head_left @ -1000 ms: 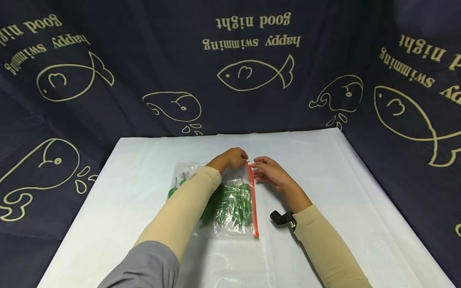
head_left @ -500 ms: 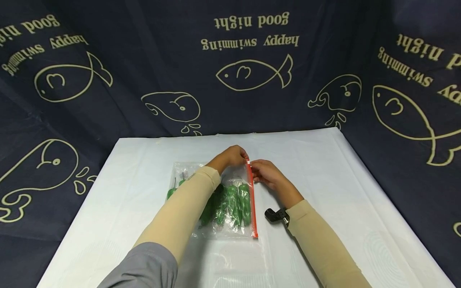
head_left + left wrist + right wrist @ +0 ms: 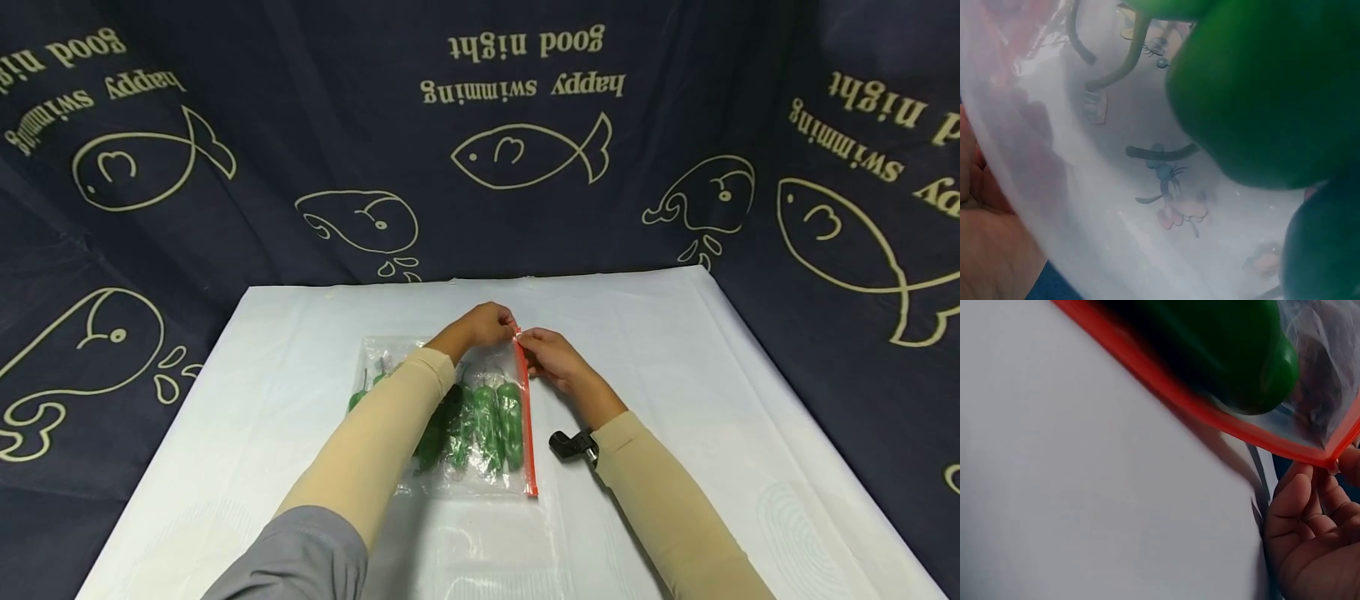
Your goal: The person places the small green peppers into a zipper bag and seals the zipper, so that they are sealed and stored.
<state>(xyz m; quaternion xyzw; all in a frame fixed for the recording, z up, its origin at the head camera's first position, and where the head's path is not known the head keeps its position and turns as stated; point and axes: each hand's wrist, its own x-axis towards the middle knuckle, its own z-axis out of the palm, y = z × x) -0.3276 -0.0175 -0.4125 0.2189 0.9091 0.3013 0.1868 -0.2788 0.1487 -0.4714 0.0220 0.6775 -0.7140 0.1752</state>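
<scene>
A clear zip bag (image 3: pixel 480 487) lies flat with several green peppers (image 3: pixel 510 425) inside. Its red zip strip (image 3: pixel 528 433) runs down the right side. My left hand (image 3: pixel 487 325) pinches the bag's far right corner. My right hand (image 3: pixel 551 354) meets it from the right, thumb and fingers pinching the strip's far end at the white slider. In the right wrist view the red edges spread apart from the corner above my curled fingers (image 3: pixel 1291 503). The left wrist view shows plastic and peppers (image 3: pixel 1260 94) close up, with part of my left palm at the left edge.
The bag rests on a white-covered table (image 3: pixel 675 350). Behind and along both sides hangs a dark blue cloth (image 3: pixel 360 100) printed with fish and lettering. A black wrist camera (image 3: pixel 572 446) juts from the right forearm, low over the table.
My right hand has moved left to the bag's far corner and its fingers have closed on the zip end. The corner has lifted slightly. My left hand has hardly moved.
</scene>
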